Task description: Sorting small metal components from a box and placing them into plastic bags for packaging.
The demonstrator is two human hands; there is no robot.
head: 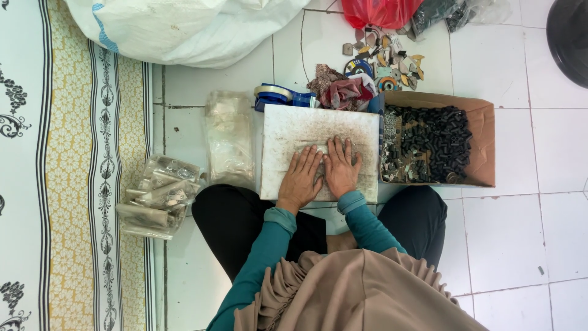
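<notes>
On a tiled floor, the left hand (300,178) and right hand (340,168) are pressing flat, fingers spread, gripping nothing, on a small clear packet (313,149) atop a worn board (318,132); filled packets (158,195) are lying left, and the cardboard box (484,144) is holding many loose parts.

My two hands, left (300,179) and right (341,168), both flat on one white board (294,125). One small clear packet (313,149) under my fingertips. One cardboard box (484,144), black parts inside too many to count. One tape dispenser (275,95). One red bag (376,11). One white sack (184,27). Two heaps of clear packets: filled (156,196), empty (228,138).
</notes>
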